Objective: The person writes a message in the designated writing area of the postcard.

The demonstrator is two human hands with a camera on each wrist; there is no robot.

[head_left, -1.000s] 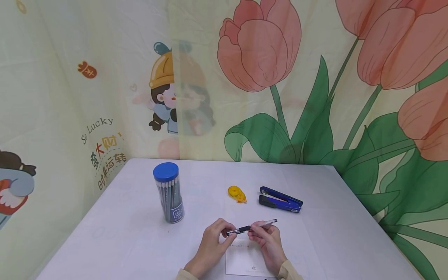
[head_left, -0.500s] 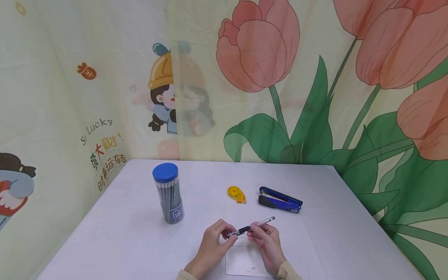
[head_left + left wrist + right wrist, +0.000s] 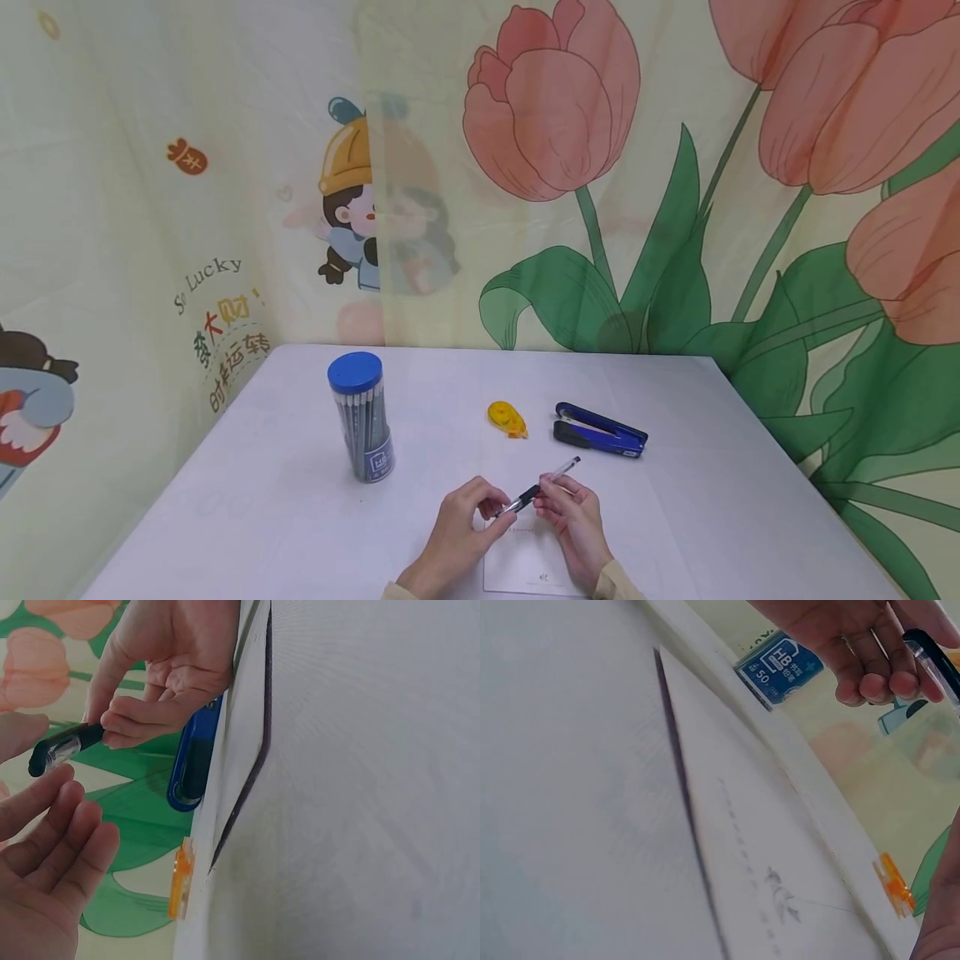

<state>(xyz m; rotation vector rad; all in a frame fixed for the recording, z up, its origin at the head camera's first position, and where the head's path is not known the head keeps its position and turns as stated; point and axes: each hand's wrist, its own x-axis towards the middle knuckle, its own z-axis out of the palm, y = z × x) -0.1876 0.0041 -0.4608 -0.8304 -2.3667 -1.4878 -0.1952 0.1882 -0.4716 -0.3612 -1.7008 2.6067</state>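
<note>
A clear-barrelled pen (image 3: 528,496) with a black middle section slants up to the right between both hands, above a white notepad (image 3: 517,567). My left hand (image 3: 461,529) pinches its lower left end between thumb and fingers. On the barrel, further up, my right hand (image 3: 576,521) holds it with thumb and fingertips. The left wrist view shows the pen's clip end (image 3: 60,750) between the left thumb and index finger, while the other left fingers stay loosely extended. Faint print and a small drawing (image 3: 782,896) mark the notepad in the right wrist view.
A tub of pencils (image 3: 363,425) with a blue lid stands left of the hands. Beyond them lie a yellow correction tape (image 3: 507,418) and a blue stapler (image 3: 602,429). A printed curtain (image 3: 427,325) hangs behind the white table (image 3: 247,508).
The pen has tilted more steeply, its right end swinging up and left. My left fingertips have shifted slightly down and right with its lower end. Both hands keep their hold.
</note>
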